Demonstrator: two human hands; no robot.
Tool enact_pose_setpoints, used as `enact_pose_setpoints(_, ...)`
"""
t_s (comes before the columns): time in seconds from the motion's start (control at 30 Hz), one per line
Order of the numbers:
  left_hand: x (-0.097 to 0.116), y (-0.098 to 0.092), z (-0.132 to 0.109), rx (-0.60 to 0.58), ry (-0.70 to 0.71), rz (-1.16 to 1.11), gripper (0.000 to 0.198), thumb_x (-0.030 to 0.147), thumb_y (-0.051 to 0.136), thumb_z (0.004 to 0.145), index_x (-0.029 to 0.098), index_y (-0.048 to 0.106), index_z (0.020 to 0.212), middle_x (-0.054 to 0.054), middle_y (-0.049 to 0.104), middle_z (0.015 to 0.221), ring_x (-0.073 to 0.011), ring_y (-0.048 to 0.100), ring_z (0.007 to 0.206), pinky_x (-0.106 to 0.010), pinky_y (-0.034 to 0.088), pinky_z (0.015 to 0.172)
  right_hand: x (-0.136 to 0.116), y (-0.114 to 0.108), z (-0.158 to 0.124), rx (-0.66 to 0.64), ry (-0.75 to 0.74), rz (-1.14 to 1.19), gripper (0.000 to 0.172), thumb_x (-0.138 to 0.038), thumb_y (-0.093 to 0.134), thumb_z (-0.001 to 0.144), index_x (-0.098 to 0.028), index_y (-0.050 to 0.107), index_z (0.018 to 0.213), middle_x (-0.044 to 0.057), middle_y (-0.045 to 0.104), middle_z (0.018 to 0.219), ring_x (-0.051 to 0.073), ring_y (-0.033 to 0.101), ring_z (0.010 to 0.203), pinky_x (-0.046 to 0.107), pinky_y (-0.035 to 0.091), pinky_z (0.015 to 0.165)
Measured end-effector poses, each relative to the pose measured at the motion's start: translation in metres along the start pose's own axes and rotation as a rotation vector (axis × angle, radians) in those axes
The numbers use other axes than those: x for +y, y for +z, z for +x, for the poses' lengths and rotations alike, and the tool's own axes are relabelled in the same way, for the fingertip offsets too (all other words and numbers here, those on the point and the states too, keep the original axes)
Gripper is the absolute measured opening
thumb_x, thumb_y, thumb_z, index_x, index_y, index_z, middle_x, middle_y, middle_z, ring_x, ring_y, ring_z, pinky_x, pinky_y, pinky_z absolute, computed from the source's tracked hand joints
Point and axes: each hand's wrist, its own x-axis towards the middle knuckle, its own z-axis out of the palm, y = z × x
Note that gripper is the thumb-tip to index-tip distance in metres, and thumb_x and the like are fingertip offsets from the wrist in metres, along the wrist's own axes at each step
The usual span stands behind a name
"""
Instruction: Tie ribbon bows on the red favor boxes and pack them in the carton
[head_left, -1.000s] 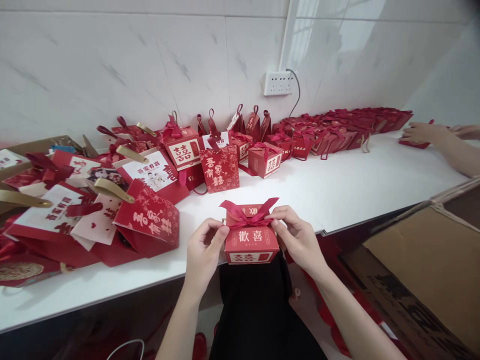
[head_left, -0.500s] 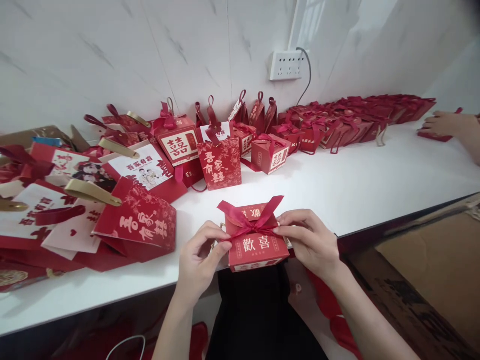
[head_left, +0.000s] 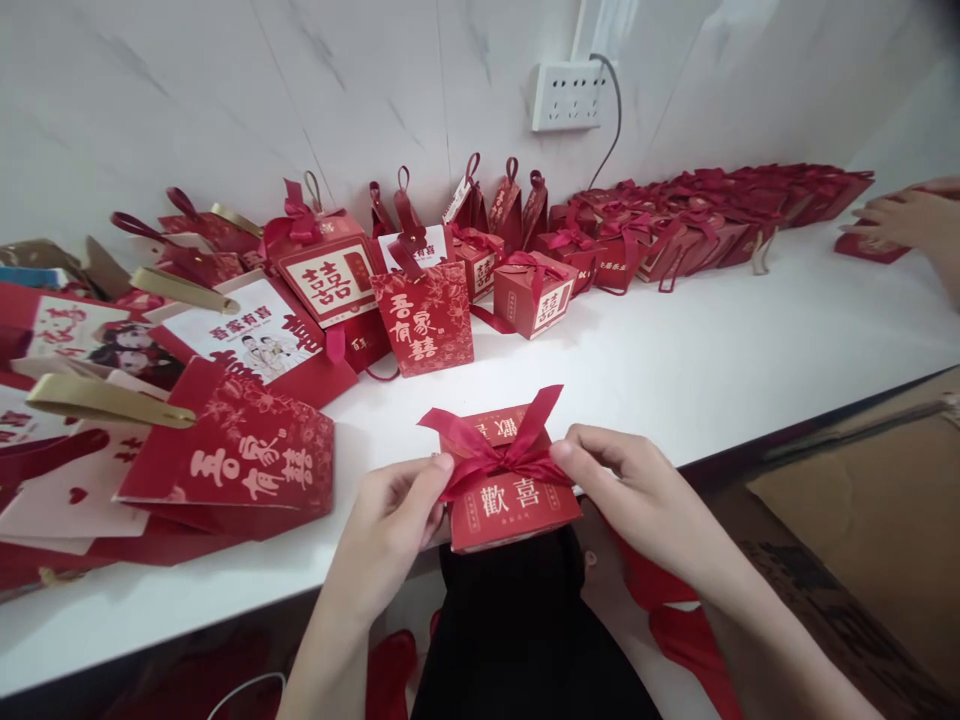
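Note:
A red gift box (head_left: 517, 515) with gold lettering lies at the table's front edge, just above my lap. A dark pink ribbon (head_left: 506, 455) is tied in a bow on its top, two tails pointing up and away. My left hand (head_left: 401, 515) pinches the bow's left loop between thumb and fingers. On the other side my right hand (head_left: 611, 480) pinches the right loop, thumb on top. Both hands are closed at the sides of the box, and the fingertips under the ribbon are partly hidden.
Red gift bags (head_left: 247, 460) crowd the left of the white table (head_left: 675, 370). Ribboned boxes (head_left: 536, 290) line the wall, with a long row (head_left: 712, 230) to the right. Another person's hand (head_left: 911, 215) rests on a red box at far right. A cardboard box (head_left: 862, 500) stands below.
Both my hands still hold the ribbon; its loops now look wider and fuller, pulled out to each side. The view has shifted slightly. The other person's hand has moved a little on its box.

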Motion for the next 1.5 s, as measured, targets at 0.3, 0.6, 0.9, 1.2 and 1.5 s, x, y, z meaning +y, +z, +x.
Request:
enact_pose_setpoints(0.3, -0.008, -0.002, -0.001, -0.004, -0.051, -0.198, 0.039, 0.047, 0.060, 0.073, 0.020, 0.039, 0.056, 0.009, 0.025, 0.038, -0.0034, 0.018, 0.034, -0.016, 0.014, 0.032, 0.012, 0.007, 0.008, -0.187, 0.137, 0.528, 0.033, -0.043, 0.064, 0.076, -0.017, 0.049, 0.062, -0.002, 0.052, 0.058, 0.009, 0.044, 0.052, 0.021, 0.032, 0.048)
enact_pose_setpoints(0.6, -0.025, -0.001, 0.004, -0.100, 0.032, -0.352, 0.041, 0.047, 0.063, 0.075, 0.018, 0.039, 0.059, 0.009, 0.031, 0.044, -0.0016, 0.020, 0.036, -0.013, 0.016, 0.033, 0.027, 0.003, 0.023, -0.365, 0.241, 0.821, 0.039, -0.040, 0.076, 0.065, -0.014, 0.049, 0.056, -0.006, 0.045, 0.049, 0.004, 0.035, 0.045, 0.018, 0.026, 0.045)
enact_pose_setpoints(0.9, -0.033, 0.006, 0.004, -0.045, 0.141, -0.325, 0.041, 0.046, 0.060, 0.077, 0.018, 0.036, 0.058, 0.008, 0.031, 0.048, -0.0025, 0.024, 0.039, -0.015, 0.020, 0.036, 0.032, 0.011, 0.024, -0.333, 0.286, 0.915, 0.035, -0.040, 0.075, 0.066, -0.014, 0.052, 0.059, -0.004, 0.047, 0.053, 0.006, 0.040, 0.048, 0.020, 0.031, 0.048)
enact_pose_setpoints(1.2, -0.037, 0.013, -0.020, 0.254, 0.254, 0.099, 0.066, 0.042, 0.076, 0.057, 0.022, 0.040, 0.107, 0.000, 0.049, 0.090, -0.0138, 0.053, 0.077, -0.026, 0.047, 0.068, 0.054, 0.011, 0.033, 0.045, 0.129, 0.618, 0.031, -0.047, 0.067, 0.072, -0.018, 0.062, 0.079, 0.000, 0.062, 0.075, 0.012, 0.057, 0.070, 0.025, 0.045, 0.068)
enact_pose_setpoints(1.5, -0.049, -0.009, -0.009, 0.703, 0.330, 0.210, 0.044, 0.039, 0.056, 0.078, 0.021, 0.042, 0.116, -0.010, 0.049, 0.116, -0.0233, 0.049, 0.109, -0.042, 0.037, 0.096, 0.036, 0.014, -0.042, -0.273, -0.027, 0.424, 0.023, -0.039, 0.058, 0.082, -0.019, 0.065, 0.092, 0.007, 0.070, 0.093, 0.019, 0.064, 0.086, 0.032, 0.049, 0.082)
